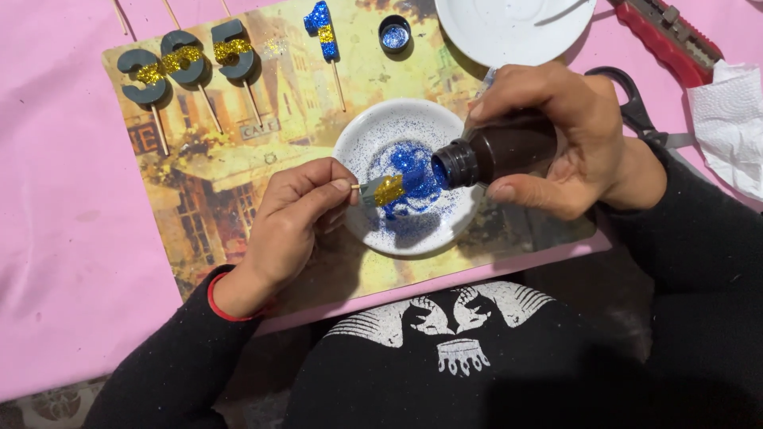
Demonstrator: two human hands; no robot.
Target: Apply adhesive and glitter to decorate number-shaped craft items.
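Observation:
My left hand (288,226) pinches a thin wooden stick carrying a small grey number piece (385,191) with gold and blue glitter, held over a white bowl (362,143). Blue glitter (409,163) lies heaped in that bowl. My right hand (568,143) grips a dark bottle (497,152), tipped sideways with its open mouth right at the number piece, over the bowl. The bowl stands on a printed picture mat (238,191) that lies on a pink cloth (71,238).
Three grey number pieces on sticks with gold glitter (184,59) and one blue glittered number (321,30) lie at the mat's far edge. A small bottle cap (395,35), a white plate (509,28), scissors (636,107), a red utility knife (671,40) and a paper towel (727,123) lie beyond.

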